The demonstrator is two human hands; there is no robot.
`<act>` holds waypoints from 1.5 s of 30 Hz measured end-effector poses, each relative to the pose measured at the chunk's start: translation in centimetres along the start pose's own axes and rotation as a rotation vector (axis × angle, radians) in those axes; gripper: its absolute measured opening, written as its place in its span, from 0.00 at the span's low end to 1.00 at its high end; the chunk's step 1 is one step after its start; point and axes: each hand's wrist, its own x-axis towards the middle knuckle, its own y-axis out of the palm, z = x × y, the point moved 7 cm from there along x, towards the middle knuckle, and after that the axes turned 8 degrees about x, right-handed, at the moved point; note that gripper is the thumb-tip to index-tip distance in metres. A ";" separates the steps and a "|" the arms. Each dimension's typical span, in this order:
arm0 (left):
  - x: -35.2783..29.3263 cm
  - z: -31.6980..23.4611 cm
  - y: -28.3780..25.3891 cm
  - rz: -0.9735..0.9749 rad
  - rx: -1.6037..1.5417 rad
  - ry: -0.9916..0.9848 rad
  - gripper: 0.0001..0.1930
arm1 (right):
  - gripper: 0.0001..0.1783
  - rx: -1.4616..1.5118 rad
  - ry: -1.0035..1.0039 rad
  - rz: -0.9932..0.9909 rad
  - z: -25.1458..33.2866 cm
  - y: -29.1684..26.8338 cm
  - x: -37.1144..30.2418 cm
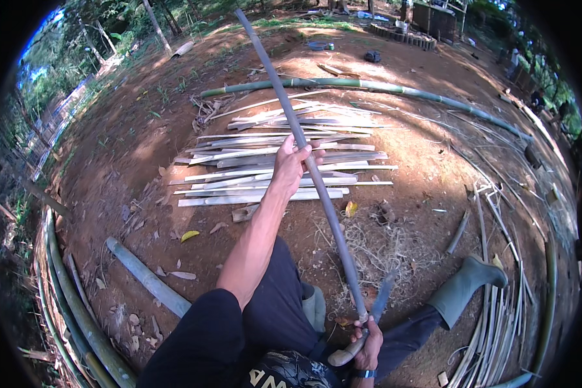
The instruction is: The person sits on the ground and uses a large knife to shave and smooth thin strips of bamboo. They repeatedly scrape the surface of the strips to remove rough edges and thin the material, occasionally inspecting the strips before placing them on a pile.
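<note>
A long, thin grey bamboo pole [333, 223] runs slantwise from the far upper left down to my lap. My left hand [292, 161], arm stretched forward, is closed around its upper middle. Close to my body, my right hand [367, 346] grips a machete [384, 296] with a curved wooden handle and a bluish blade that points away from me. The pole's near end meets the fingers of this hand beside the blade. Whether those fingers also clasp the pole is hard to make out. Thin pale shavings [391, 249] lie on the soil just beyond the blade.
Split bamboo strips [258, 176] lie in rows ahead, with a long green bamboo pole [375, 85] behind them. Thin strips [495, 336] are bundled at the right, beside my boot [465, 291]. A thick bamboo piece [147, 278] and curved green poles [77, 304] lie left.
</note>
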 end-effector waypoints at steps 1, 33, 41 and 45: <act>0.0 -0.1 0.0 -0.006 -0.001 -0.003 0.20 | 0.15 0.004 -0.011 0.002 0.1 -0.1 0.0; -0.6 -0.4 0.6 0.045 -0.301 -0.003 0.10 | 0.17 -0.014 -0.235 0.028 4.3 0.7 0.6; 0.8 -0.8 2.6 0.088 -0.534 -0.007 0.10 | 0.15 0.008 -0.229 0.044 5.2 0.8 1.3; 0.2 -1.5 -0.5 -0.005 -0.446 -0.006 0.19 | 0.20 -0.015 -0.169 -0.035 4.9 2.3 1.0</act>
